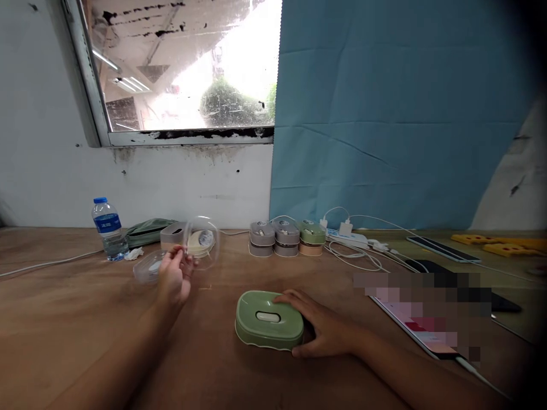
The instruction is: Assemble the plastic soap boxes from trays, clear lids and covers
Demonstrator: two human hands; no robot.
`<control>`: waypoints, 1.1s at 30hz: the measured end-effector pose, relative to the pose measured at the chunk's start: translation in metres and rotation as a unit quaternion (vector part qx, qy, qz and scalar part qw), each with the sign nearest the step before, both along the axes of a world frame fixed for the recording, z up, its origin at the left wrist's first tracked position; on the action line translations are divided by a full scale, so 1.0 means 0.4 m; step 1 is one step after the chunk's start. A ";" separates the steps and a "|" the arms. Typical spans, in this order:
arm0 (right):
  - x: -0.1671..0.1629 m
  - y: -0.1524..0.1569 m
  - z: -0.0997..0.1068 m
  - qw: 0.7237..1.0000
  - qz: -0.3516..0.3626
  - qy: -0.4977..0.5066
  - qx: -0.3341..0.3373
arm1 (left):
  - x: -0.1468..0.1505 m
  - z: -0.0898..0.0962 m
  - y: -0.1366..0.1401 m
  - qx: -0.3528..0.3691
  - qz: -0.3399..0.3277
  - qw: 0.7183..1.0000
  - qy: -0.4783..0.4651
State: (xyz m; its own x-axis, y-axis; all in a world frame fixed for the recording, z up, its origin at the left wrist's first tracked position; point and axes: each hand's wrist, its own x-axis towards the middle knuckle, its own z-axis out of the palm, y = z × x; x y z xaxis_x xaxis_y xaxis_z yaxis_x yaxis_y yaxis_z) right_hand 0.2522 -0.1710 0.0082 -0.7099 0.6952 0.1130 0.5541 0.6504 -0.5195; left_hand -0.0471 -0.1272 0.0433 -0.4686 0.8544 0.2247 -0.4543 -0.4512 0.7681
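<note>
Separately, left hand (175,274) is pinching a clear cover (203,242); right hand (322,326) is gripping a green case (265,329), probably steadying it.

Left forearm (128,341) slants toward one o'clock, left hand (175,276) raised with fingertips (177,250) pinched; right forearm (393,364) points toward ten o'clock, right hand (322,327) curved, thumb (305,348) apart from fingers (297,300).
</note>
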 end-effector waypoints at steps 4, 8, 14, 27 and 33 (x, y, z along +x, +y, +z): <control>0.000 0.002 -0.005 1.000 0.008 0.017 0.016 | 0.059 -0.022 -0.036 -0.010 -0.201 0.979 -0.043; 0.003 0.005 -0.012 0.999 0.006 0.037 0.028 | 0.092 -0.039 -0.061 -0.005 -0.325 0.944 -0.049; 0.002 0.000 -0.006 0.993 0.022 0.093 0.067 | 0.109 -0.050 -0.080 0.007 -0.399 0.917 -0.026; -0.078 -0.064 -0.049 0.940 -0.098 0.325 -0.017 | 0.179 -0.080 -0.165 0.124 -0.435 0.843 0.290; -0.089 -0.072 -0.037 0.931 -0.141 0.334 0.035 | 0.167 -0.069 -0.165 0.190 -0.403 0.782 0.435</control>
